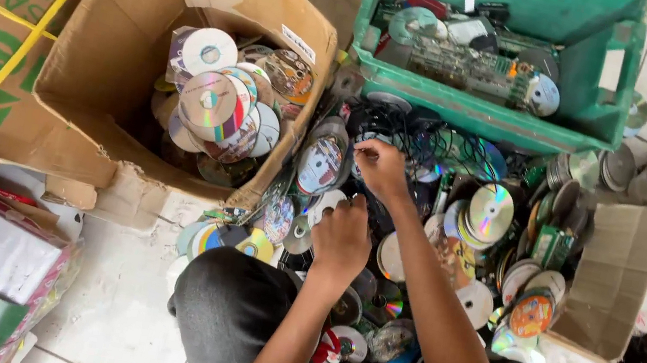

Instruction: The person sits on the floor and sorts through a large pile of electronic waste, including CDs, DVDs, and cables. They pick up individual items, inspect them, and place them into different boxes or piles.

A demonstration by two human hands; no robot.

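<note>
Under both hands (343,234) (382,168), loose discs (488,211) lie heaped, touching.

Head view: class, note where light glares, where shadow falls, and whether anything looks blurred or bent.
Head view: even daylight; rainbow glare on the shiny silver discs in the floor pile; deep shadow inside the open brown cardboard box and under the person's arms; the left hand and right hand look slightly soft; the green plastic crate and box edges splay outward, wide-lens distortion.
</note>
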